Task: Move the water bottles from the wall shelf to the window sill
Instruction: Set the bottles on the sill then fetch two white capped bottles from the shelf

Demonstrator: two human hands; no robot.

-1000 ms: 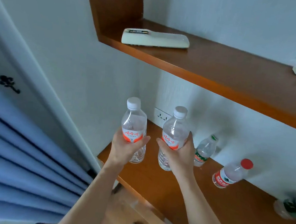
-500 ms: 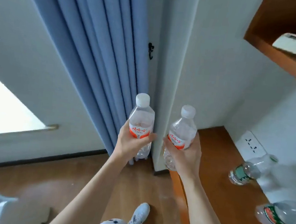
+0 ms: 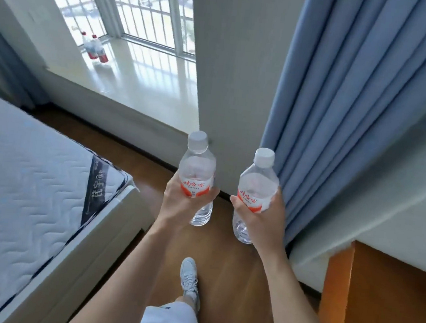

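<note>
Left hand (image 3: 183, 207) curled round the middle of one bottle (image 3: 197, 169), right hand (image 3: 264, 220) round a second bottle (image 3: 256, 185), each held upright for a steady carry, well apart from the window sill (image 3: 146, 83), likely destined beside the two bottles (image 3: 95, 48) standing there.

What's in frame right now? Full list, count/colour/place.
left bottle: 1, clear, white cap, orange label, held centre
right bottle: 1, same, held beside it
window sill: 1, white, upper left
sill bottles: 2, clear, red labels, sill's far corner
window: 1, barred, top
curtain: 1, blue, right
mattress: 1, white, left
wooden unit: 1, orange-brown, bottom right
floor: 1, brown wood, centre
shoe: 1, white, bottom centre
left hand: 1, grips left bottle
right hand: 1, grips right bottle
</note>
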